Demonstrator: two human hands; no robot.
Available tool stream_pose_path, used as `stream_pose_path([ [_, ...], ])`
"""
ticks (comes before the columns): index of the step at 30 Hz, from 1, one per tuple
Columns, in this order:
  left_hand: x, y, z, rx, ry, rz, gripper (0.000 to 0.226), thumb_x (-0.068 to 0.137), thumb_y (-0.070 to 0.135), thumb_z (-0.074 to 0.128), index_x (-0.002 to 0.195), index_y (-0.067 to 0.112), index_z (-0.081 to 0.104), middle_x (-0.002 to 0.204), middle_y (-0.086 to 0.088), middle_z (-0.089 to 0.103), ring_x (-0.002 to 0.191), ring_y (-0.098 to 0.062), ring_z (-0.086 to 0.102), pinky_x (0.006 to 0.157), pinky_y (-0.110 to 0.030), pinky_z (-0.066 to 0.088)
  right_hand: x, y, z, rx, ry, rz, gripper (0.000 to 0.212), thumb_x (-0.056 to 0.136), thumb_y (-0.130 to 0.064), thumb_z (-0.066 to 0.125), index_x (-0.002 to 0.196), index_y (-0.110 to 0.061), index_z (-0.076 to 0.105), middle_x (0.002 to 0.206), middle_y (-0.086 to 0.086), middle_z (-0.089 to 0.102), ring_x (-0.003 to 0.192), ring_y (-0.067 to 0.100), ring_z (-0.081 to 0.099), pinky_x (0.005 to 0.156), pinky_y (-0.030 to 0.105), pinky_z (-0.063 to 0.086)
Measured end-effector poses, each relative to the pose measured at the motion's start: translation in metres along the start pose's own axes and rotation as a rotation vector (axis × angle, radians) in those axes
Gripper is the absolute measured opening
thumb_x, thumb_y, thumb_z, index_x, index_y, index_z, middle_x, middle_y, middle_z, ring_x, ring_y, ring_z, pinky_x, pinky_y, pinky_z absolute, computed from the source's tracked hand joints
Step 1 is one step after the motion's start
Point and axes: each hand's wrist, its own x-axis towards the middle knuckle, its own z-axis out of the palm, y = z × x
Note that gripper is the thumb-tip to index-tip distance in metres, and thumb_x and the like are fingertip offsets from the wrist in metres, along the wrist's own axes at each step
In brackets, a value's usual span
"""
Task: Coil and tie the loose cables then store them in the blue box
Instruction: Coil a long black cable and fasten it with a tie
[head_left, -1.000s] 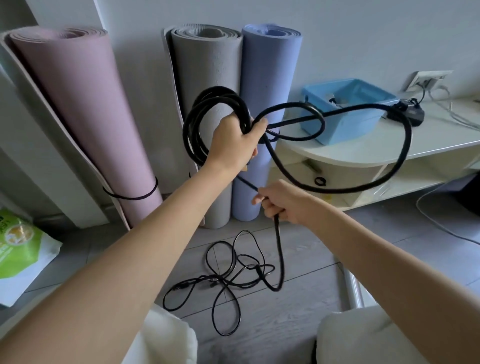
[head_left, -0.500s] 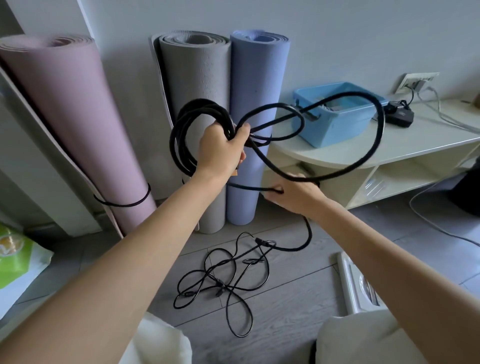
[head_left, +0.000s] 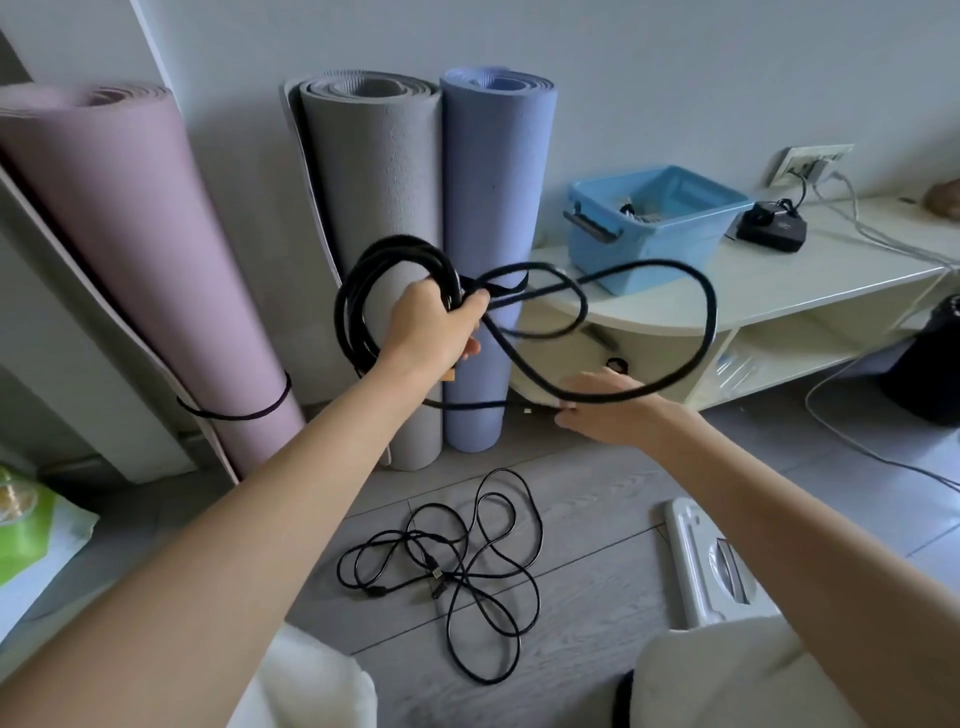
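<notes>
My left hand (head_left: 434, 327) grips a thick black cable (head_left: 709, 317) that is partly wound into a coil of several turns, held up in front of the rolled mats. A wide loose loop of the same cable swings out to the right and comes back to my right hand (head_left: 605, 408), which pinches the cable's end low beside the shelf. A thin black cable (head_left: 467, 561) lies tangled on the floor below my hands. The blue box (head_left: 649, 234) stands open on the white shelf top (head_left: 779, 280), with some small items inside.
Three rolled mats lean on the wall: pink (head_left: 124, 260), grey (head_left: 379, 208) and blue (head_left: 496, 208). A black adapter (head_left: 771, 228) sits plugged in on the shelf top. A green bag (head_left: 26, 525) lies at far left, a white appliance (head_left: 706, 561) on the floor at right.
My right hand rose from low over the floor to the shelf's height, lifting the thick cable's tail off the floor. The coil in my left hand stayed in place.
</notes>
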Motion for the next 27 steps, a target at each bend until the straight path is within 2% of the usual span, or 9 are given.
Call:
stream_pose_path([
  [4, 0.004, -0.005, -0.004, -0.062, -0.003, -0.082, 0.022, 0.093, 0.027, 0.054, 0.079, 0.01, 0.053, 0.062, 0.002, 0.063, 0.042, -0.004, 0.061, 0.047, -0.022, 0.043, 0.004, 0.015, -0.016, 0.092, 0.01, -0.008, 0.032, 0.092, -0.018, 0.05, 0.122, -0.009, 0.056, 0.129, 0.011, 0.054, 0.118, 0.027, 0.049, 0.088, 0.028, 0.04],
  [7, 0.008, -0.008, -0.009, -0.008, -0.003, -0.147, 0.021, 0.093, 0.024, 0.053, 0.087, 0.004, 0.051, 0.058, 0.001, 0.063, 0.057, -0.019, 0.067, 0.047, -0.023, 0.04, 0.001, 0.028, -0.025, 0.24, -0.024, 0.09, 0.024, 0.09, -0.007, 0.041, 0.1, -0.007, 0.063, 0.107, 0.017, 0.066, 0.078, 0.026, 0.06, 0.065, 0.027, 0.046],
  [9, 0.007, -0.007, -0.01, 0.045, -0.066, -0.196, 0.025, 0.093, 0.021, 0.051, 0.076, 0.003, 0.047, 0.057, -0.004, 0.067, 0.06, -0.024, 0.066, 0.048, -0.022, 0.04, -0.004, 0.034, -0.034, 0.285, 0.01, 0.143, 0.025, 0.089, -0.006, 0.04, 0.095, -0.006, 0.064, 0.094, 0.012, 0.07, 0.063, 0.02, 0.058, 0.054, 0.024, 0.045],
  [13, 0.0, 0.005, -0.017, -0.243, -0.357, -0.391, 0.024, 0.092, 0.01, 0.053, 0.069, 0.005, 0.048, 0.043, -0.004, 0.058, 0.033, -0.008, 0.049, 0.039, -0.015, 0.04, -0.005, 0.022, -0.044, 0.535, 0.367, -0.051, 0.024, 0.089, -0.015, 0.058, 0.112, -0.008, 0.061, 0.104, 0.003, 0.063, 0.092, 0.019, 0.059, 0.079, 0.027, 0.046],
  [15, -0.004, 0.011, -0.018, -0.297, -0.55, -0.423, 0.027, 0.093, 0.011, 0.052, 0.066, 0.009, 0.048, 0.043, -0.001, 0.051, 0.033, -0.007, 0.04, 0.035, -0.014, 0.035, -0.009, 0.006, -0.045, 0.639, 0.291, -0.265, 0.048, 0.085, -0.021, 0.066, 0.129, -0.016, 0.048, 0.127, 0.001, 0.052, 0.113, 0.014, 0.051, 0.094, 0.027, 0.043],
  [17, -0.007, 0.015, -0.017, -0.349, -0.688, -0.428, 0.031, 0.095, 0.015, 0.049, 0.064, 0.013, 0.044, 0.043, 0.003, 0.044, 0.034, -0.006, 0.035, 0.035, -0.014, 0.031, -0.009, -0.006, -0.04, 0.509, 0.197, -0.397, 0.06, 0.081, -0.026, 0.07, 0.135, -0.022, 0.043, 0.136, -0.003, 0.044, 0.122, 0.01, 0.043, 0.102, 0.027, 0.036],
  [21, -0.007, 0.017, -0.019, -0.446, -0.796, -0.346, 0.029, 0.089, 0.018, 0.051, 0.063, 0.017, 0.039, 0.042, 0.008, 0.033, 0.033, -0.002, 0.029, 0.036, -0.013, 0.026, 0.004, -0.001, -0.032, 0.326, 0.297, -0.352, 0.041, 0.082, -0.018, 0.068, 0.122, -0.017, 0.057, 0.129, 0.002, 0.049, 0.115, 0.018, 0.05, 0.09, 0.019, 0.035],
  [24, 0.002, 0.016, -0.032, -0.723, -0.697, -0.318, 0.024, 0.082, 0.022, 0.051, 0.061, 0.019, 0.038, 0.041, 0.012, 0.028, 0.032, 0.001, 0.027, 0.037, -0.012, 0.027, 0.011, 0.018, -0.027, 0.316, 0.442, -0.13, 0.035, 0.086, 0.0, 0.053, 0.118, -0.013, 0.058, 0.127, 0.009, 0.044, 0.109, 0.028, 0.053, 0.089, 0.029, 0.041],
  [27, 0.018, 0.009, -0.046, -0.988, -0.38, -0.398, 0.032, 0.094, 0.019, 0.045, 0.063, 0.02, 0.037, 0.039, 0.012, 0.03, 0.031, -0.001, 0.031, 0.037, -0.011, 0.031, 0.011, 0.035, -0.027, 0.23, 0.399, 0.039, 0.034, 0.088, -0.008, 0.053, 0.121, -0.015, 0.057, 0.132, 0.012, 0.04, 0.119, 0.032, 0.042, 0.094, 0.035, 0.036],
])
